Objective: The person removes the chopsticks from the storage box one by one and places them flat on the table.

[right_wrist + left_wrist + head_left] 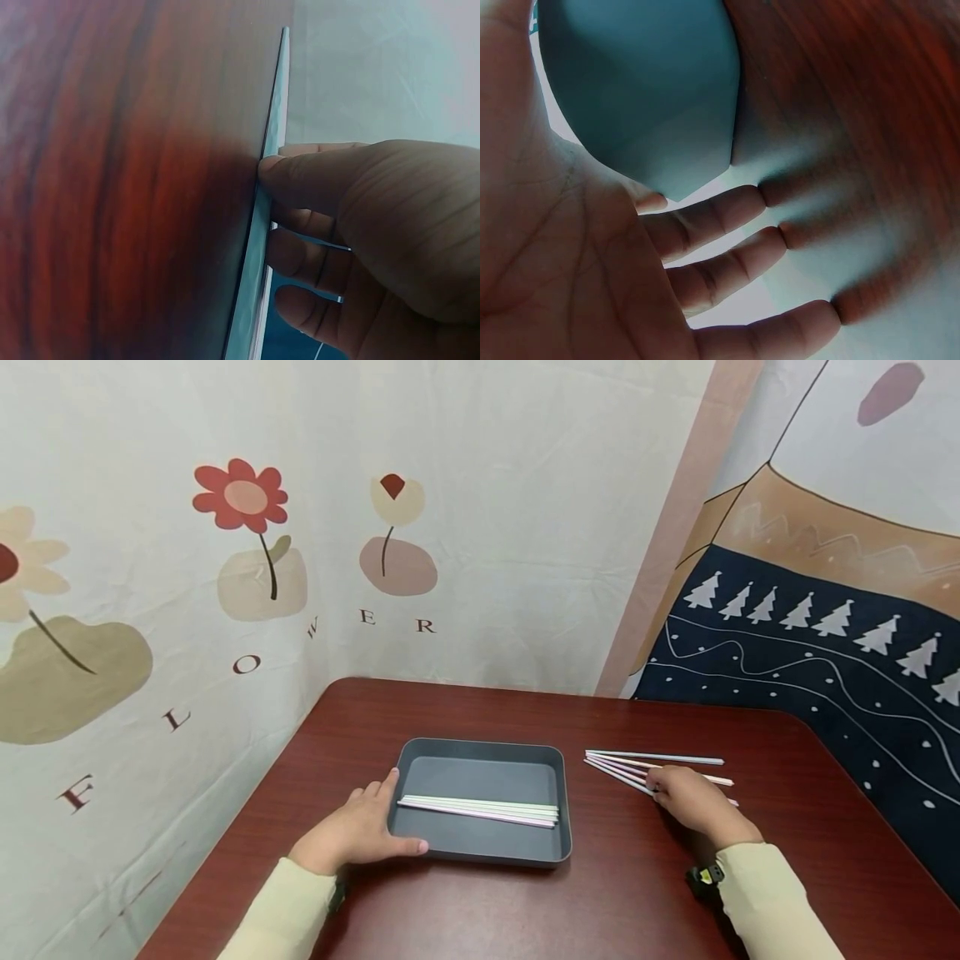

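A dark grey rectangular tray [480, 768] sits on the table, with several pale chopsticks [480, 810] lying lengthwise inside it. At the tray's left end, my left hand [363, 827] rests against the wall, thumb by the front corner and fingers extended. The left wrist view shows the tray's outer side [645, 82] beside those straight fingers. Right of the tray, several loose pastel chopsticks [652, 755] fan out on the wood. My right hand [686, 797] is over them, its thumb and fingers pinching a chopstick [255, 262] low against the tabletop.
The reddish-brown table [480, 910] extends around the tray, with its far edge close to a hanging flower-print cloth [510, 527]. A dark cloth with white trees [825, 652] hangs beyond the right side.
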`<state>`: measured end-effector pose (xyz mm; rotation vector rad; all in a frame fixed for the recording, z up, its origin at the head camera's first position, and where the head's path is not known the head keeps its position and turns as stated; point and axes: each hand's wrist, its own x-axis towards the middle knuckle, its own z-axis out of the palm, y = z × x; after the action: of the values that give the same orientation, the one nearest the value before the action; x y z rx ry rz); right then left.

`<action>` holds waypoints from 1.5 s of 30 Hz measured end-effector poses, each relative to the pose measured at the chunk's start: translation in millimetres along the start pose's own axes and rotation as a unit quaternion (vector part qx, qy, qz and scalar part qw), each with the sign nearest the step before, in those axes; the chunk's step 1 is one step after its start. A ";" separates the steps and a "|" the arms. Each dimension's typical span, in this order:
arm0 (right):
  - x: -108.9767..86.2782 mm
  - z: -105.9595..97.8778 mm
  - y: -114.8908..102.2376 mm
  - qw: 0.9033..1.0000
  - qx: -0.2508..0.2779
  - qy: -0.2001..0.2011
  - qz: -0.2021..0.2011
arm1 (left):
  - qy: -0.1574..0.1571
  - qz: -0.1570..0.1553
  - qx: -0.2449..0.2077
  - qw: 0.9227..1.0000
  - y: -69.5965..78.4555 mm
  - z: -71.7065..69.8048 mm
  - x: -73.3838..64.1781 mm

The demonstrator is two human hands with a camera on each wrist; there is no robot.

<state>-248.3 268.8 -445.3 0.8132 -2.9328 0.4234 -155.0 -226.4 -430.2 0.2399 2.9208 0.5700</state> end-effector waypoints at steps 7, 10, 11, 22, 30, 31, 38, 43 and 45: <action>-0.6 -0.1 1.3 1.000 -0.005 0.002 0.005 | 0.004 -0.002 0.004 1.000 -0.3 0.5 0.6; -0.3 -0.4 1.6 1.000 -0.004 -0.004 0.010 | 0.003 -0.003 0.004 1.000 -0.7 0.9 0.5; -0.1 -0.7 1.7 1.000 -0.004 -0.007 0.013 | 0.003 -0.003 0.004 1.000 -0.9 1.1 0.5; 3.9 -18.4 -1.0 0.999 0.029 0.010 0.042 | 0.002 -0.005 0.005 1.000 -1.3 1.6 0.7; 23.6 -23.1 -26.1 0.996 0.076 0.041 0.018 | 0.001 -0.005 0.004 1.000 -1.0 1.4 1.3; 27.3 -22.2 -29.9 0.996 0.082 0.042 0.011 | 0.002 -0.005 0.004 1.000 -1.1 1.4 1.4; 53.0 -17.9 -58.8 0.990 0.135 0.031 -0.015 | 0.001 -0.002 0.001 1.000 -1.4 2.0 1.7; 68.2 -18.1 -80.3 0.984 0.173 0.020 -0.030 | 0.001 -0.003 0.002 1.000 0.0 0.4 0.4; 73.8 -18.2 -89.1 0.982 0.183 0.019 -0.040 | 0.001 -0.003 0.003 1.000 0.5 -0.1 0.0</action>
<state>-265.9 164.2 -395.9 0.9416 -2.8126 0.9789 -154.9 -226.0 -429.9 0.2312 2.9244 0.5623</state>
